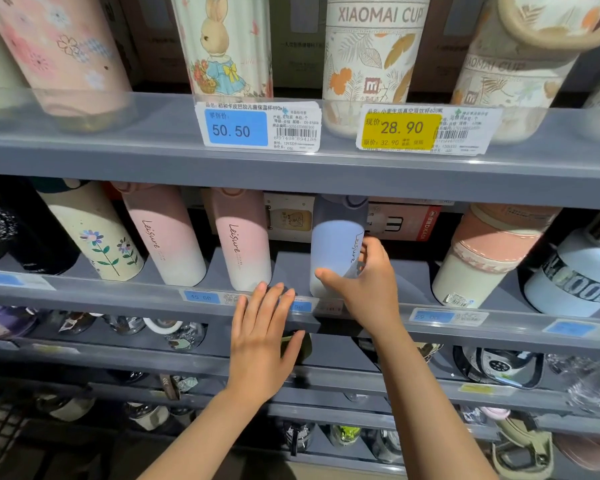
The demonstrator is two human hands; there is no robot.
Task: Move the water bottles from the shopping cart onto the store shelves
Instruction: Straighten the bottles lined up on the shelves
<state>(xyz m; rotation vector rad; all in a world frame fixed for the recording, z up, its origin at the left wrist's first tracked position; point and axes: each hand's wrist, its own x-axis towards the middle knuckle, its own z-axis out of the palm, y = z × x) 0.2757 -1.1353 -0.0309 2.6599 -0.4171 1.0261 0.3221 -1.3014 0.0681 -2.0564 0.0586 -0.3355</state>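
Blue "Leisure" water bottle [336, 251]: standing on the middle shelf [465, 327], just right of two pink "Leisure" bottles [245, 244]; right hand [364, 282] wrapped round its lower body. Left hand [262, 336]: fingers straight, lying flat on the shelf's front rail, holding nothing. Step judged: placement nearly done; next, release and fetch another bottle from the cart, which is not clearly shown.

Right hand [368, 285]: grip around the lower part of the blue Leisure bottle [336, 244], upright on the grey shelf [430, 282].
Left hand [260, 327]: flat, fingers straight, on the shelf edge just left of the grip.
Pink Leisure bottles [243, 244]: left of the grip.
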